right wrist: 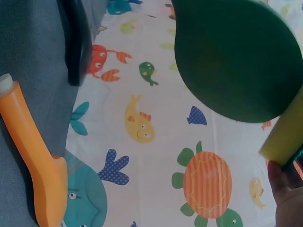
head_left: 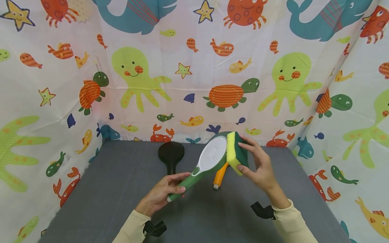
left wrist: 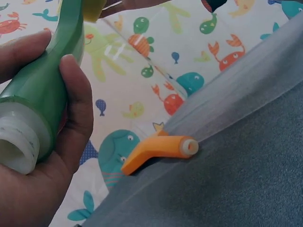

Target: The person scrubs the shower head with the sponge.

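A green shower head (head_left: pixel 213 153) with a white perforated face is held up at an angle, its handle gripped by the left hand (head_left: pixel 162 194). In the left wrist view the fingers wrap the green handle (left wrist: pixel 40 85), whose hollow white end faces the camera. The right hand (head_left: pixel 261 165) pinches a yellow and green sponge (head_left: pixel 237 152) between thumb and fingers, its yellow side against the shower head's right rim. The right wrist view shows the shower head's dark green back (right wrist: pixel 236 61) and the sponge's yellow edge (right wrist: pixel 286 132) beside it.
A black shower head (head_left: pixel 171 155) lies on the grey table (head_left: pixel 121 189), behind the left hand. An orange handle (head_left: pixel 220 176) lies behind the green shower head, its upper part hidden. A sea-animal patterned cloth (head_left: pixel 188 94) stands behind and at both sides.
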Demonstrator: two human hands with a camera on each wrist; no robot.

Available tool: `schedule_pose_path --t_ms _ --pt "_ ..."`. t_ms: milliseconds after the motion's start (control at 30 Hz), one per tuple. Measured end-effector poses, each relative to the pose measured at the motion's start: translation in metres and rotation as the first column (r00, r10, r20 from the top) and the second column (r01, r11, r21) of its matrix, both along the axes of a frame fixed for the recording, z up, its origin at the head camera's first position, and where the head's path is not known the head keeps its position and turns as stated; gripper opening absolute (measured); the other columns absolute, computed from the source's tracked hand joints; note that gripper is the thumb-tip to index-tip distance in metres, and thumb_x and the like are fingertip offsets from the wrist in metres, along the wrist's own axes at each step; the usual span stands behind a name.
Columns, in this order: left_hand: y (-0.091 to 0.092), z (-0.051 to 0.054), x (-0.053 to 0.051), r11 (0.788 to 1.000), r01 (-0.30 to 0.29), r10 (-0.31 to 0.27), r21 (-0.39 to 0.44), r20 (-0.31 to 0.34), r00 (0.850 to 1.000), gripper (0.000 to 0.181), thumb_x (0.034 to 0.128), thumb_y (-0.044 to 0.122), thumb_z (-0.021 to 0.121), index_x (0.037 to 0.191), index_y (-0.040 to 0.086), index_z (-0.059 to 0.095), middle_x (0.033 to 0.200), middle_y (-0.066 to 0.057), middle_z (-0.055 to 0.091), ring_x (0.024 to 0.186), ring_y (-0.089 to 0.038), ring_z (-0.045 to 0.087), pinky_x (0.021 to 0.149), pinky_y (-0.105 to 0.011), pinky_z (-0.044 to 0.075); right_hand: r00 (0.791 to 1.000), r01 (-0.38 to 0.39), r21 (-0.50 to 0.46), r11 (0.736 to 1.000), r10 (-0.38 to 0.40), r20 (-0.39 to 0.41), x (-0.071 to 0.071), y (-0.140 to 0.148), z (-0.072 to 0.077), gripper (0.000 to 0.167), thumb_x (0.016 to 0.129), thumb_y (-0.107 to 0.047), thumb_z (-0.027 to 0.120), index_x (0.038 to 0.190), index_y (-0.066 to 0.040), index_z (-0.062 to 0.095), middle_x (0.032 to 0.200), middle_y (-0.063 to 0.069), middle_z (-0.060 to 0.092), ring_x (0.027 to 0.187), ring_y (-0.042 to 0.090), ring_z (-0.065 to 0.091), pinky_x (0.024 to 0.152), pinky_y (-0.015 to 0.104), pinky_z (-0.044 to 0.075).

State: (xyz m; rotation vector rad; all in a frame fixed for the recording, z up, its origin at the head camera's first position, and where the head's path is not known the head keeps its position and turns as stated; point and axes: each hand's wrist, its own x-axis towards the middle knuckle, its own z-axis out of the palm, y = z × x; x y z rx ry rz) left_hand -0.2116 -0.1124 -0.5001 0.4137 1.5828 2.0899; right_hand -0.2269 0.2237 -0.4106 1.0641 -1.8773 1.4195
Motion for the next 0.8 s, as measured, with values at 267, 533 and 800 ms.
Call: schedule_pose_path --t_ms 267,533,800 --pt "-0.003 -0.002 0.001 0.999 0.042 -0.042 0.019 -0.010 0.999 0.061 0.0860 0.005 0.072 0.142 0.001 0.049 0.124 -0.004 0.059 0.105 -0.018 0.057 0.077 -0.027 0.056 0.985 -0.114 -0.057 0.992 0.120 0.125 -0.002 0.009 0.000 0.052 0.081 0.011 0.059 0.133 0.012 0.051 0.146 0.030 0.040 0.139 0.021 0.043 0.112 0.021 0.036" --pt "-0.004 -0.005 0.000 0.996 0.081 -0.079 0.030 -0.046 0.996 0.058 0.0857 0.004 0.072 0.140 0.002 0.051 0.122 -0.004 0.060 0.101 -0.016 0.058 0.078 -0.026 0.056 0.969 -0.064 -0.063 0.996 0.077 0.236 -0.005 0.014 -0.003 0.050 0.084 0.010 0.055 0.134 0.010 0.051 0.147 0.016 0.046 0.140 0.016 0.042 0.112 0.020 0.036" --pt "-0.001 -0.005 0.000 0.988 0.147 -0.146 0.044 -0.020 0.989 0.063 0.0880 0.007 0.071 0.144 -0.006 0.043 0.121 -0.004 0.060 0.092 -0.011 0.061 0.078 -0.023 0.055 0.974 0.005 -0.048 0.999 0.007 0.227 -0.007 0.010 -0.007 0.053 0.081 0.012 0.060 0.134 0.009 0.053 0.149 0.010 0.046 0.139 0.015 0.043 0.111 0.018 0.036"
